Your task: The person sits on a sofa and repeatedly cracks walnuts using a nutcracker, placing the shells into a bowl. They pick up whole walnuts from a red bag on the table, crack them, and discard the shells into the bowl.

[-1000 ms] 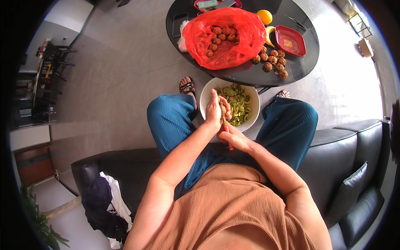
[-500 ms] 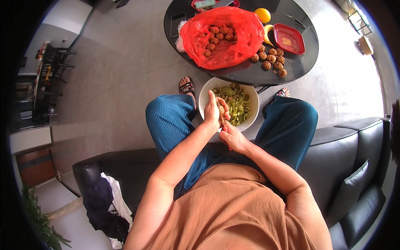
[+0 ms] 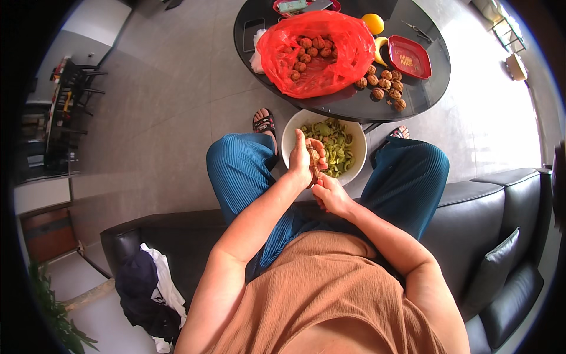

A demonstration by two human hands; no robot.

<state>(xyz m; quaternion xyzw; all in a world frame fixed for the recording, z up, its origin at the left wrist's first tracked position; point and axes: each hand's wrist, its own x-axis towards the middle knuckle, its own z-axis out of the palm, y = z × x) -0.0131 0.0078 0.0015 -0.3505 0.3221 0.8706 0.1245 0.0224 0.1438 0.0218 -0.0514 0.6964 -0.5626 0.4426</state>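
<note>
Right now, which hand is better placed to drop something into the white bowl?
Probably the left hand: it shows over the white bowl, though it holds a brown thing. The right hand lies nearer the body, mostly outside the near rim.

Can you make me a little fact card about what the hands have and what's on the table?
Left hand: curled around a brown walnut-like thing, partly hidden
Right hand: gripping a slim tool, mostly hidden
Below the hands: white bowl holding green peels
Table: black, rounded
Red bag: open, walnuts inside
Beside the bag: loose walnuts, a round yellow fruit
Red tray: near the loose walnuts
</note>
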